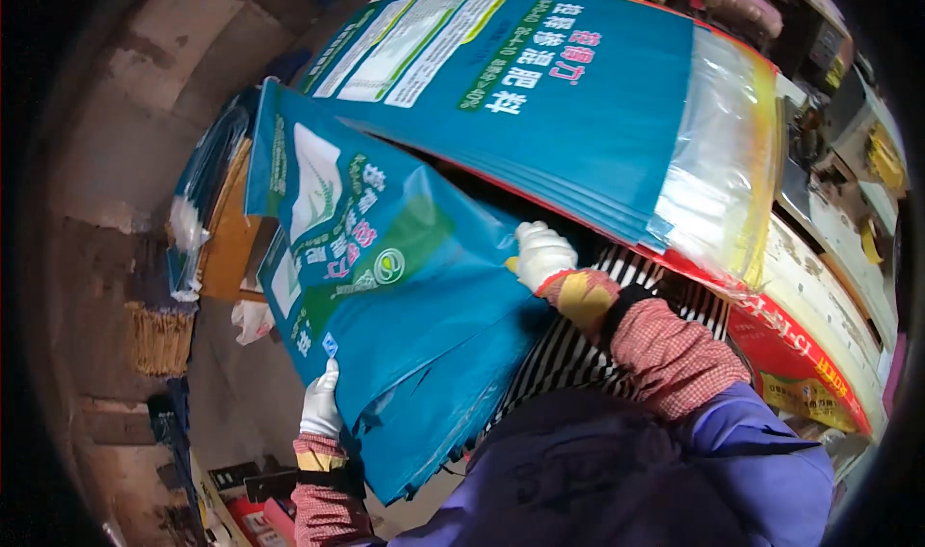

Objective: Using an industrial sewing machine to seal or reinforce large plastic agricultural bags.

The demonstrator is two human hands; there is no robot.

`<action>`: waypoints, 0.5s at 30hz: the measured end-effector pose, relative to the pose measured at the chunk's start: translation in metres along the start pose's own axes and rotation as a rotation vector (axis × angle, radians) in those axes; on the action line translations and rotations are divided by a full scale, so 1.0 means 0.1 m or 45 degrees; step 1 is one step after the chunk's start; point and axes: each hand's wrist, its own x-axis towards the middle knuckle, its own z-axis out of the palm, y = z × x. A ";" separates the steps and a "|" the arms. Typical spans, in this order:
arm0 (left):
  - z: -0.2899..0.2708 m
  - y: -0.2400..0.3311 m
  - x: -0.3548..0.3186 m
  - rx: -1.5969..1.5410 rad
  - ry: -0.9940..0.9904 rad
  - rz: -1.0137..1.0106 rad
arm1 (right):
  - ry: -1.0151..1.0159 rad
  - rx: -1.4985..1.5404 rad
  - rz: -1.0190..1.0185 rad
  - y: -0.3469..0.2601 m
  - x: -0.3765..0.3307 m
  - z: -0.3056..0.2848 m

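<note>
A teal printed plastic sack (424, 287) hangs creased and tilted in front of me, with a green leaf mark and pale printed panels. My left hand (323, 407), in a white glove, closes on the sack's lower left edge. My right hand (545, 256), gloved in white too, is closed round the sack's right edge, its fingers partly tucked from sight. Beyond the held sack lies a stack of flat teal sacks (588, 133), with clear plastic over its right end.
More folded teal sacks (207, 195) lean beside a brown board (227, 234) at the left. Below them stands a straw broom (162, 340). A white crumpled bag (252, 321) lies on the floor. At the right is a red printed sack (795, 359). Black-and-white striped cloth (549, 364) shows beneath my right arm.
</note>
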 end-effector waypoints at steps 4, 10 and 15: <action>0.06 0.23 -0.09 -0.356 -0.051 -0.077 | -0.031 0.132 -0.045 0.05 0.01 0.04; 0.41 0.68 -0.78 0.087 0.510 0.429 | -0.194 0.177 0.007 0.16 0.04 0.08; 0.49 -0.03 -1.25 -0.045 0.450 0.311 | -0.384 -0.064 -0.068 0.07 0.02 -0.08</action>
